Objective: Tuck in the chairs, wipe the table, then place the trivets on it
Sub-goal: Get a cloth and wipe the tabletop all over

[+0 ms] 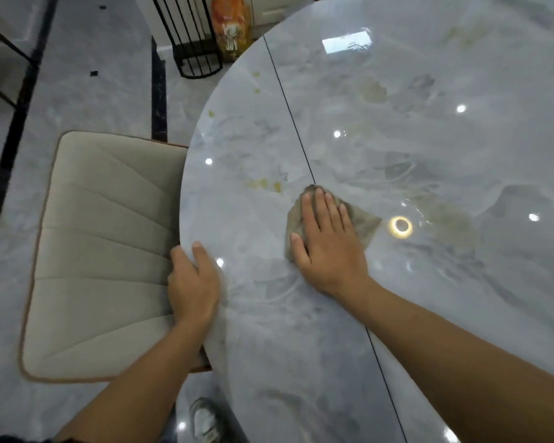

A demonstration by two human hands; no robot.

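The right hand (328, 247) is lying flat with its fingers straight, pressing a crumpled brownish cloth (365, 225) onto the table (429, 314), right at the dark seam (288, 107) running across the top. Nothing is pinching the cloth, so a quick stroke is likely to leave it bunching or sliding out from under the palm. Yellowish spots (264, 183) are sitting just beyond the fingertips, and a sweep toward them risks smearing them or pushing residue into the seam or over the rim. The left hand (192, 286) is bracing there, thumb on top and fingers seemingly curling round the edge, directly above the beige chair (103, 251), whose seat is lying only partly under the table and would be catching whatever falls. The glossy marble-patterned top is throwing back ceiling lights, and that glare is probably hiding streaks. No trivets are showing. Further out, a grey floor (87, 91) with dark bands is carrying a black wire stand (195, 43) and an orange bag (229, 27).
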